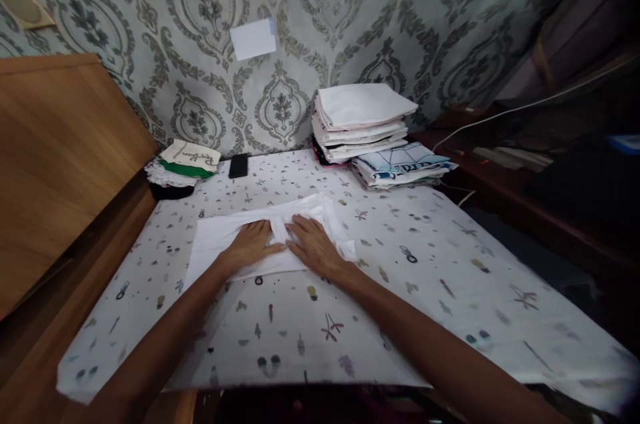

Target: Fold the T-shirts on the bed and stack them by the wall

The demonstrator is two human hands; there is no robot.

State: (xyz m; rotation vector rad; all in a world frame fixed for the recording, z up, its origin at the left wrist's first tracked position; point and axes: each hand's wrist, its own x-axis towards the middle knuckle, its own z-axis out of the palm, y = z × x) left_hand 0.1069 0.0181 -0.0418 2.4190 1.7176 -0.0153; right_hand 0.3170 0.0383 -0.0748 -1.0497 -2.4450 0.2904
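Note:
A white folded cloth garment (210,237) lies flat on the patterned table cover (425,291), a little left of the middle. My left hand (253,247) rests on the garment with its fingers stretched out and the thumb pointing right. Close beside it, my right hand (315,244) also presses flat on the cloth, fingers extended toward the upper left. Between the two hands the fabric is wrinkled. Both palms face down, and neither hand grips anything. The exact kind of garment cannot be made out.
A tall stack of folded white cloths (365,107) stands at the back, with a shorter printed stack (400,164) at its right. Back left are a small clothes pile (190,161) and a black phone (239,166). Wooden furniture (65,171) borders the left. A white cable (530,104) runs at right.

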